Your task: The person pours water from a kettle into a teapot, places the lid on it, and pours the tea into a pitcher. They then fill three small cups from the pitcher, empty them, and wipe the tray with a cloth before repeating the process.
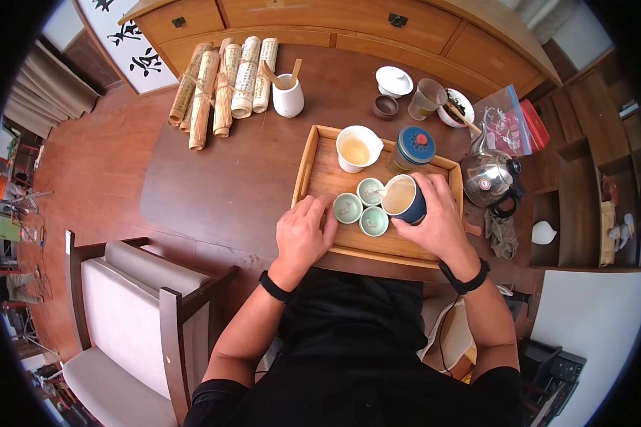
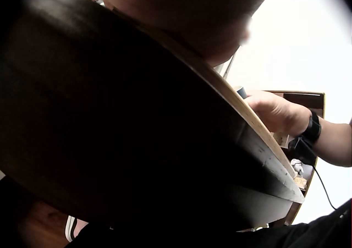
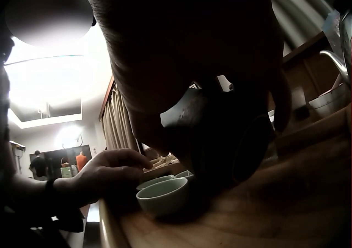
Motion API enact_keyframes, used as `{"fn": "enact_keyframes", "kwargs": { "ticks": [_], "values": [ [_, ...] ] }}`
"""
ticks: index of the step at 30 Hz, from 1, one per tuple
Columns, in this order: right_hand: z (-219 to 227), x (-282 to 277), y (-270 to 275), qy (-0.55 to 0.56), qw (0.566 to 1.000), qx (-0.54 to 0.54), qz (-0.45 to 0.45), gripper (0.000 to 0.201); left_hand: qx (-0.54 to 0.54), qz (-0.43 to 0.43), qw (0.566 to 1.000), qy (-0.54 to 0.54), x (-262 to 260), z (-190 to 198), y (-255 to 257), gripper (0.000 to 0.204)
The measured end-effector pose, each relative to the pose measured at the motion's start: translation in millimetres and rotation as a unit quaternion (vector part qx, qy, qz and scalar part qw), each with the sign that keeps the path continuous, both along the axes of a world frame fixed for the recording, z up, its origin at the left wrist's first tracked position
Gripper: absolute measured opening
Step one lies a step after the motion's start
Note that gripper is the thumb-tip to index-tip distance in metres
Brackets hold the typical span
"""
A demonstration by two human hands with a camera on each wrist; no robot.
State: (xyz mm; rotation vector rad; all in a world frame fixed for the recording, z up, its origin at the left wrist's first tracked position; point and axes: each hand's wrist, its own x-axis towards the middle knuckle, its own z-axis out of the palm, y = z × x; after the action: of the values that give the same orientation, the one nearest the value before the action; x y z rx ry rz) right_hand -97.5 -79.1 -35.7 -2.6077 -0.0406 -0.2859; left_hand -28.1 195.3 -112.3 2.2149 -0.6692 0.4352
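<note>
My right hand (image 1: 438, 217) grips a dark blue cup (image 1: 400, 197) with a pale inside, tilted left. Its lip hangs over the upper of three small pale-green teacups (image 1: 369, 191). The left teacup (image 1: 347, 208) and the lower teacup (image 1: 374, 221) stand close against it on the wooden tray (image 1: 313, 167). My left hand (image 1: 306, 228) lies over the tray's left edge, fingers loosely bent, with fingertips right beside the left teacup. In the right wrist view the blue cup is a dark shape under the hand, near a teacup (image 3: 163, 197).
A white pitcher (image 1: 358, 149) of amber liquid and a blue-lidded glass jar (image 1: 413, 148) stand on the tray. Right of it is a steel kettle (image 1: 487, 180). Scrolls (image 1: 224, 89), a white tool holder (image 1: 287, 96) and a white lidded bowl (image 1: 393, 82) are farther back. A chair (image 1: 124, 313) stands left.
</note>
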Motion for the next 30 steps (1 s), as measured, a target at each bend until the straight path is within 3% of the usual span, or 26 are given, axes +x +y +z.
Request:
{"fn": "enact_keyframes", "kwargs": {
  "ticks": [4, 13, 21, 30],
  "values": [
    [2.5, 0.4, -1.5, -0.008, 1.0, -0.011, 0.002, 0.084, -0.001, -0.003, 1.0, -0.005, 0.7, 0.4, 0.4, 0.023],
    [17.5, -14.0, -5.8, -0.001, 0.994, 0.107, -0.001, 0.085, 0.0, -0.002, 1.0, -0.008, 1.0, -2.2, -0.4, 0.024],
    [6.0, -36.5, -2.6, 0.061, 0.996, 0.061, 0.031, 0.085, -0.005, -0.003, 1.0, -0.015, 0.8, -0.7, -0.8, 0.023],
    [0.0, -38.8, -4.9, 0.052, 0.998, -0.011, 0.042, 0.085, -0.002, -0.002, 1.0, -0.013, 1.1, -1.4, -0.6, 0.021]
  ]
}}
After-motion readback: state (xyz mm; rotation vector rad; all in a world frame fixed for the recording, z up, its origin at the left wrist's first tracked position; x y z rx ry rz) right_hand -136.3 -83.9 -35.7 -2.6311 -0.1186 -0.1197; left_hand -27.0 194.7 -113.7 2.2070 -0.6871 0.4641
